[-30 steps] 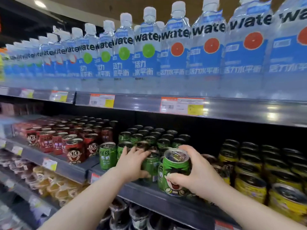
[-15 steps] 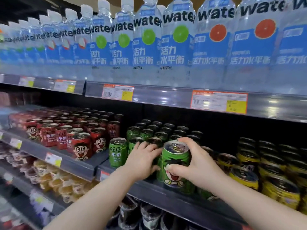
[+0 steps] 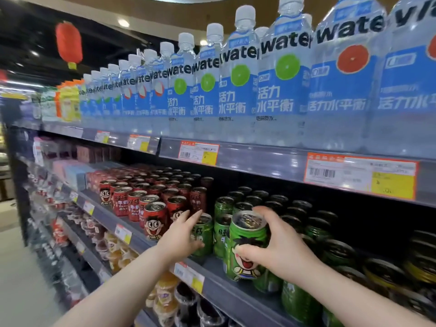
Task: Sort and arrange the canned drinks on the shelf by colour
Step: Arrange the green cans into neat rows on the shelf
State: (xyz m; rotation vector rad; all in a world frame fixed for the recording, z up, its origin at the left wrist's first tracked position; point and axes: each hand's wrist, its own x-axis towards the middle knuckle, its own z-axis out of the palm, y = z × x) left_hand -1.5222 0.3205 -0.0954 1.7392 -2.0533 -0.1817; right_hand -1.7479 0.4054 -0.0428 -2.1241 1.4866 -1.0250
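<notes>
My right hand [image 3: 282,250] grips a green can [image 3: 246,244] with a cartoon face, upright at the front edge of the middle shelf [image 3: 238,296]. My left hand [image 3: 182,234] reaches with fingers spread around another green can [image 3: 203,234] at the left end of the green group [image 3: 259,204]. Left of it stand the red cans [image 3: 151,201] in rows, the nearest one [image 3: 154,220] showing a face. Yellow cans [image 3: 422,263] sit at the far right, blurred.
Tall water bottles [image 3: 240,90] with blue labels fill the upper shelf, whose rail [image 3: 259,159] carries price tags. Packaged snacks [image 3: 113,251] lie on the shelf below. A red lantern [image 3: 69,43] hangs at the upper left. The aisle floor [image 3: 21,279] is at left.
My left hand has shifted left from the inner green cans to the leftmost green can. The view has swung left. My right hand keeps its hold on the face can.
</notes>
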